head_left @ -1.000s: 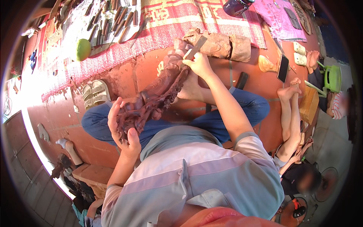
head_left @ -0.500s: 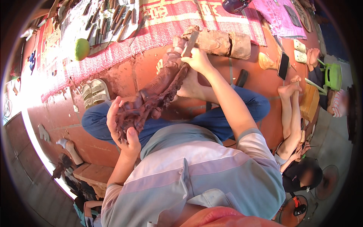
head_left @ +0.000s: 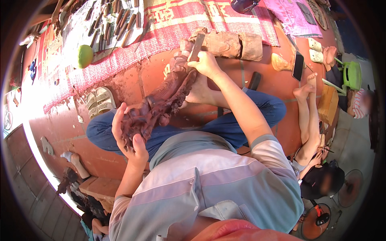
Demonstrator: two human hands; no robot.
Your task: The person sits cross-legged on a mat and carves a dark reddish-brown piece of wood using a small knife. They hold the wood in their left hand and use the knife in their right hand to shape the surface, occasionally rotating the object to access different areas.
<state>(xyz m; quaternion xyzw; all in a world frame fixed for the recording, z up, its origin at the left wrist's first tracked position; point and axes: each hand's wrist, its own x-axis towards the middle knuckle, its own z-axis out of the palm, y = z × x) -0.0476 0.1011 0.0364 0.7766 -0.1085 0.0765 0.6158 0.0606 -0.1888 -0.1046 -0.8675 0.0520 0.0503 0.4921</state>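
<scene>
A long reddish-brown wood carving with deep relief lies slantwise over my crossed legs. Its near left end sits in my left hand, the thumb on one side and the fingers on the other. At the far end my right hand is closed on a narrow, flat grey-brown strip. The strip lies against the carving's upper part; I cannot tell whether it is a file or another tool. My bare foot rests beside the carving, partly hidden by it.
Thick wood blocks lie just beyond my right hand. Several carving tools and a green round fruit are on the red mat. Sandals stand at left. A phone and another person's legs are at right.
The strip in my right hand has slid slightly toward me along the carving. My left hand keeps its hold. The whole view has shifted a little.
</scene>
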